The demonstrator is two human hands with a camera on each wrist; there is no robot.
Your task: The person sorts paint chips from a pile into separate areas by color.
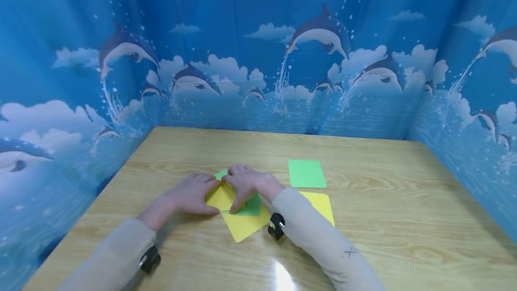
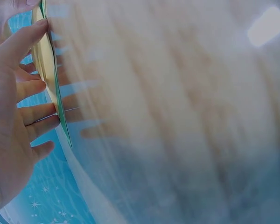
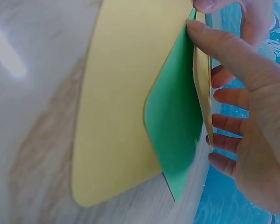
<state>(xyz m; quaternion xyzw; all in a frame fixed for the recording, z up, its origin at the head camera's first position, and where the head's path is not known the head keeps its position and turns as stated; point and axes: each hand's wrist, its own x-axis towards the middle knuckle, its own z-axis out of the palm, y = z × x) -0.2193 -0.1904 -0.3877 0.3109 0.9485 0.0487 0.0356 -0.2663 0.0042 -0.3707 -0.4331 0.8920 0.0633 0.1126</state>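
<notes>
Both hands hold a small yellow paper piece [image 1: 223, 197], which bows up slightly in the wrist views. The left hand [image 1: 195, 194] grips its left side, thumb at the near edge and fingers toward the far edge. Opposite it, the right hand [image 1: 244, 183] has its thumb at the near edge and its fingers over the far side. The two hands nearly meet at the fingertips. Beneath lies a green paper sheet [image 3: 172, 116], its corner showing by the right thumb. Lowest is a larger yellow sheet [image 3: 116, 107] with rounded corners, flat on the table.
A green square sheet [image 1: 307, 174] lies beyond the right forearm. Nearer, another yellow sheet [image 1: 323, 205] is partly covered by the right sleeve [image 1: 319, 237]. The wooden table [image 1: 396, 219] is enclosed by a blue dolphin-print curtain [image 1: 234, 21].
</notes>
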